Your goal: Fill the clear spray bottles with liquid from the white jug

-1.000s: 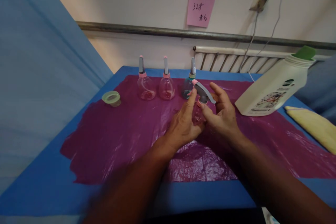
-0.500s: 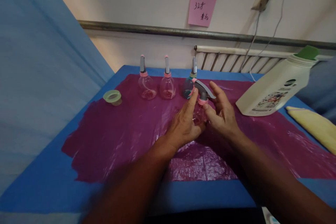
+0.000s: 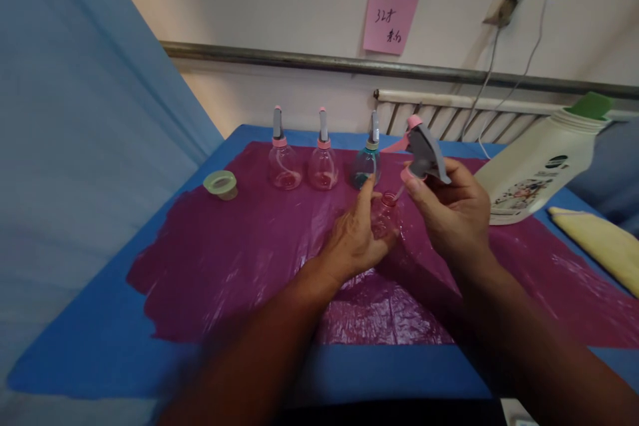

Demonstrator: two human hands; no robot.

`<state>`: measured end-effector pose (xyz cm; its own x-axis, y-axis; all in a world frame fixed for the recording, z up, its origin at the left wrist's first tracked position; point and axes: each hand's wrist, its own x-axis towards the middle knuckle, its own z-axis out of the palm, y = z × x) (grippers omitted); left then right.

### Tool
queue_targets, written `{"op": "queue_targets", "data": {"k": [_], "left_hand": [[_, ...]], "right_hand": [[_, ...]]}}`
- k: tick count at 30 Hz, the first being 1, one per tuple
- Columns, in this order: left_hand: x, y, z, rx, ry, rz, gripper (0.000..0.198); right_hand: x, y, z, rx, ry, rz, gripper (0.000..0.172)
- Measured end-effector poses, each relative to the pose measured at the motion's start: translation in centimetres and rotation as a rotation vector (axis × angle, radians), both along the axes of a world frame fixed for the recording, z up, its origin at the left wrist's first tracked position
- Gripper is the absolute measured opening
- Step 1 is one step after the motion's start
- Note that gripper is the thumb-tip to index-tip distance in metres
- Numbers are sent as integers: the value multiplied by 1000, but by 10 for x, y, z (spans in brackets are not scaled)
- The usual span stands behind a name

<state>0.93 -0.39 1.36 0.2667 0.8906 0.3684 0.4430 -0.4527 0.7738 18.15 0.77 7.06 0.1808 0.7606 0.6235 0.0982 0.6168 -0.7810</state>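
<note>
The left hand (image 3: 353,239) cups the pink bottle (image 3: 385,218), and at its one o'clock the right hand (image 3: 458,216) grips the spray head (image 3: 426,153), whose tube (image 3: 400,192) (slanting by the mouth (image 3: 389,198)) could, if moved askew, catch there and tip the bottle toward the teal bottle (image 3: 367,165) at eleven o'clock.

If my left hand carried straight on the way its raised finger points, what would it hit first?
Probably the teal spray bottle, which shows directly ahead of the left hand; with only this view, the depth between them is hard to judge.
</note>
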Motion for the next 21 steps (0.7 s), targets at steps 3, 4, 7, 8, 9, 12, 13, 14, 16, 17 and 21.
{"op": "queue_targets", "data": {"k": [3, 4, 7, 8, 9, 12, 13, 14, 16, 17, 21], "left_hand": [[-1, 0, 2, -27, 3, -4, 115], [-1, -1, 3, -34, 10, -3, 114], [-3, -2, 4, -55, 23, -14, 115], [-4, -2, 3, -59, 19, -20, 115], [-4, -3, 3, -59, 11, -24, 114], [-4, -4, 0, -34, -5, -22, 109], [-4, -5, -1, -23, -5, -19, 108], [-4, -5, -3, -12, -3, -18, 107], [-2, -5, -5, 10, 11, -20, 105], [-1, -5, -6, 23, 21, -16, 104], [3, -2, -6, 9, 86, 22, 98]], "right_hand": [[3, -6, 21, 62, 5, -25, 27], [4, -8, 29, 79, -1, -27, 27], [9, -17, 52, 101, -37, -16, 28], [10, -20, 59, 99, -59, -7, 28], [11, -22, 66, 92, -90, 6, 28], [13, -26, 78, 71, -231, 62, 30], [14, -26, 80, 79, -267, 66, 31], [14, -27, 81, 93, -286, 52, 32], [14, -28, 82, 131, -299, 0, 34], [14, -29, 82, 136, -312, -12, 35], [11, -42, 92, 88, -335, -44, 33]]}}
